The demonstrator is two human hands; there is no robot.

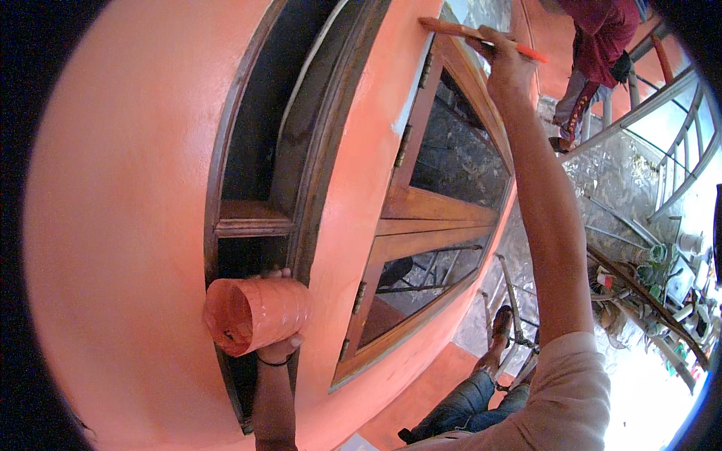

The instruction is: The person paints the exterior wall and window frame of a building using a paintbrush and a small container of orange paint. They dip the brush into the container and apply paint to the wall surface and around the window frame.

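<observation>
Should the left hand, curled round the orange-coated pot at lower left, tip it, its contents could spill; how full it is, I cannot tell. Farther out, at upper centre, the right hand grips a brush at the orange wall, beside the hinged wooden window: a slip could smear it. On these, and on the co-worker at upper right, no brand, label or writing is readable.

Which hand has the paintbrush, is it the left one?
No, the right hand holds the paintbrush, while the left hand holds an orange container.
</observation>
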